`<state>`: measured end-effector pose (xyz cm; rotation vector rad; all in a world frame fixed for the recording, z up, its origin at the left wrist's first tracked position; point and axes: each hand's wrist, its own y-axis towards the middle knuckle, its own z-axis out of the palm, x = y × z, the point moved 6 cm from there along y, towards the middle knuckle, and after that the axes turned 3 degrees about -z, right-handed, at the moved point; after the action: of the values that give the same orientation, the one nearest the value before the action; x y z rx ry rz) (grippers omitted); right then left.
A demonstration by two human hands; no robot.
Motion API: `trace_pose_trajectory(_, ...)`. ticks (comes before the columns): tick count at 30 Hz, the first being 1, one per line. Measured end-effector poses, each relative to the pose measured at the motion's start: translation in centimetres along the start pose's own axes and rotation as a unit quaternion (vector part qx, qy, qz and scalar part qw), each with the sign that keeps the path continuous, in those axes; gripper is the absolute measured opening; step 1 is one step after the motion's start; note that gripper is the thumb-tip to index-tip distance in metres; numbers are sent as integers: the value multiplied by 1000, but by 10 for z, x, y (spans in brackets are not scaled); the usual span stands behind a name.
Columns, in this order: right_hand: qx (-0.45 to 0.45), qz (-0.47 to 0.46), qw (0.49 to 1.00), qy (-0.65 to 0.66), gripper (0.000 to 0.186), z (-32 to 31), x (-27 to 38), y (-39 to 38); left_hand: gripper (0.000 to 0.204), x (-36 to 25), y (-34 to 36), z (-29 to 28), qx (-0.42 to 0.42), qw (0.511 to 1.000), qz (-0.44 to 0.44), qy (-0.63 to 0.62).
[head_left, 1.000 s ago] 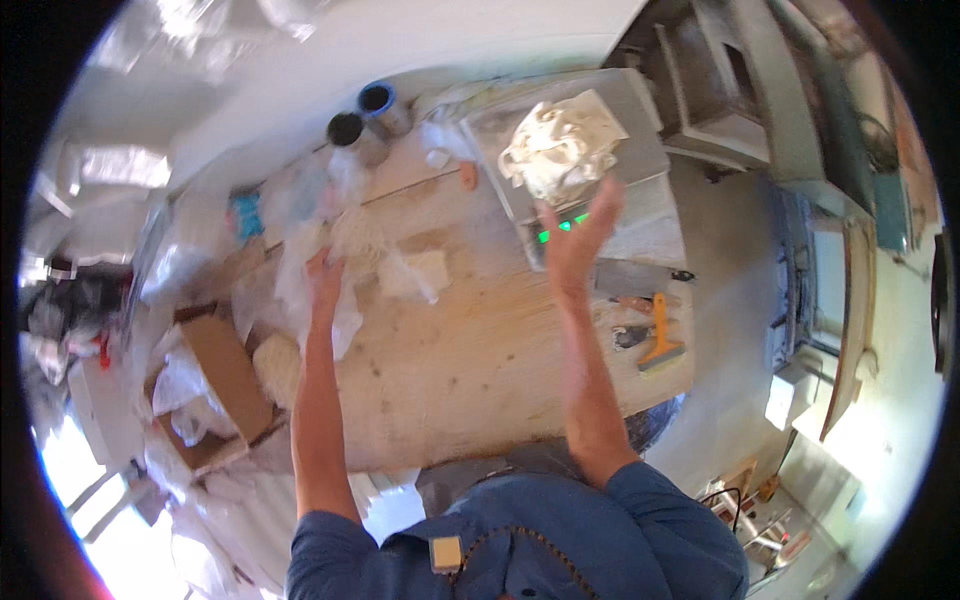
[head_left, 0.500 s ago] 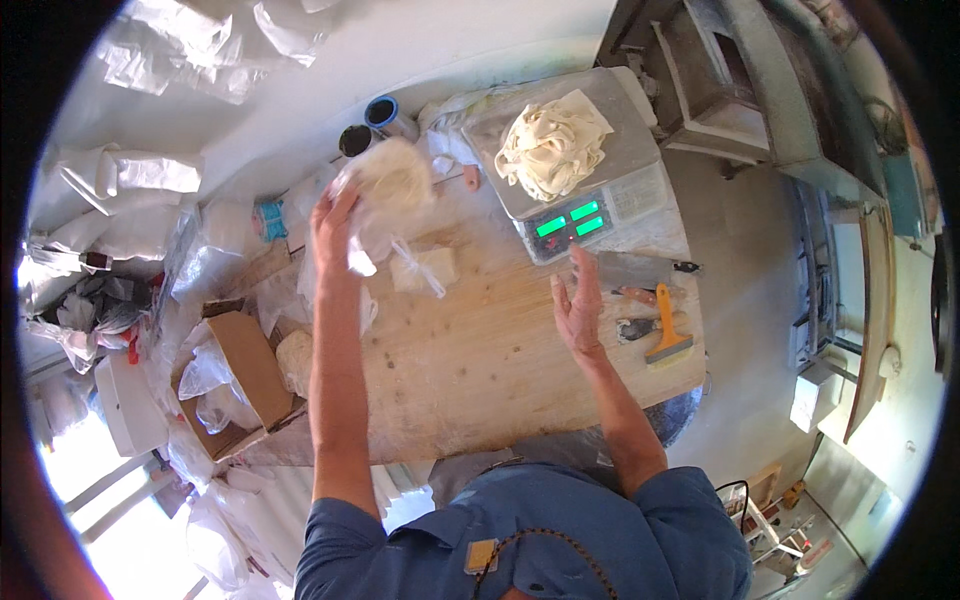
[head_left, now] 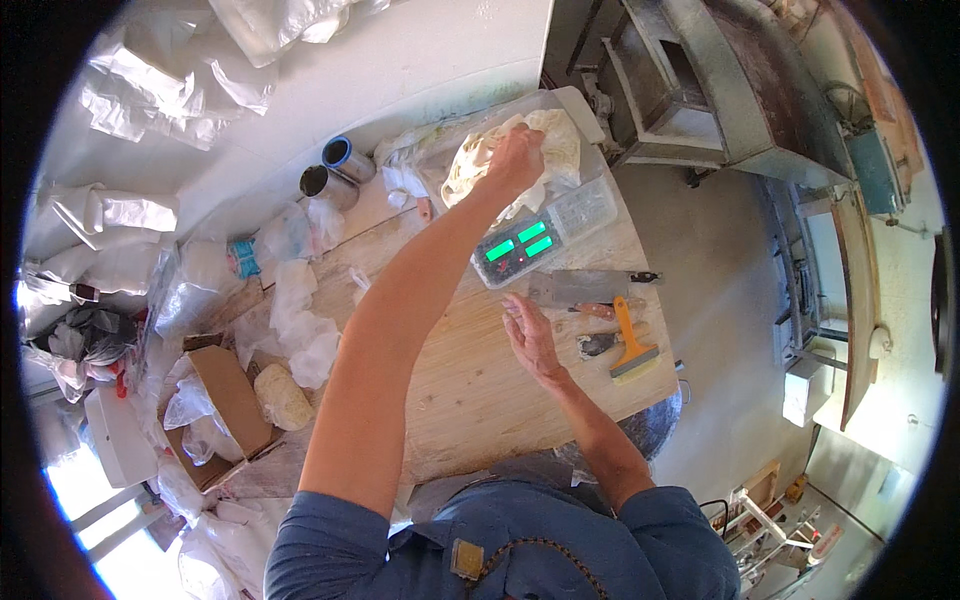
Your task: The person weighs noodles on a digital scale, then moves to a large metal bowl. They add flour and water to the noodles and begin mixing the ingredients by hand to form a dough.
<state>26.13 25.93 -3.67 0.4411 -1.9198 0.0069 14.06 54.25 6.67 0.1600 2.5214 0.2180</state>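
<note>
A heap of cream-coloured dough strips (head_left: pixel 470 165) lies on the flat pan of a scale (head_left: pixel 590 205) with lit green displays. My left hand (head_left: pixel 515 162) reaches across to the heap and is closed on its top; the fingertips are partly hidden. Below the scale, my right hand (head_left: pixel 532 340) hovers over the wooden table with its fingers apart and nothing in them. Closest to it are a wide metal blade (head_left: pixel 570 288) with a dark handle and a scraper (head_left: pixel 628 335) with an orange handle.
Crumpled clear plastic bags (head_left: pixel 305 330) spread over the table's left side. A cardboard box (head_left: pixel 235 395) holding plastic stands there, a pale round lump (head_left: pixel 283 397) beside it. Two cans (head_left: pixel 345 158) stand by the wall. Metal equipment (head_left: pixel 670 95) rises at the back right.
My left hand has let go of a pale lump in clear plastic and moved right onto the dough strips. My right hand stays below the scale. The whole view has shifted.
</note>
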Motion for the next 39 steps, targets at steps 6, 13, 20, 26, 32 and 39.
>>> trace_pose_trajectory(6,16,-17,1000,11,26,-22,-9,-18,37,-10,-121,-113,-204,968,-41,-138)
trace_pose_trajectory(13,143,0,985,-96,14,-1,-20,-58,19,24,-491,-134,-225,838,-370,-333)
trace_pose_trajectory(20,383,-62,918,-84,24,161,69,-138,24,-2,-898,-70,-244,662,-600,-378)
trace_pose_trajectory(26,560,-245,786,-96,30,297,189,-309,32,-98,-1210,15,-415,371,-724,-407)
trace_pose_trajectory(32,787,-275,526,-167,32,383,207,-538,30,-253,-1417,79,-577,219,-673,-408)
trace_pose_trajectory(39,857,-319,302,-268,33,439,219,-725,28,-349,-1552,114,-655,50,-660,-365)
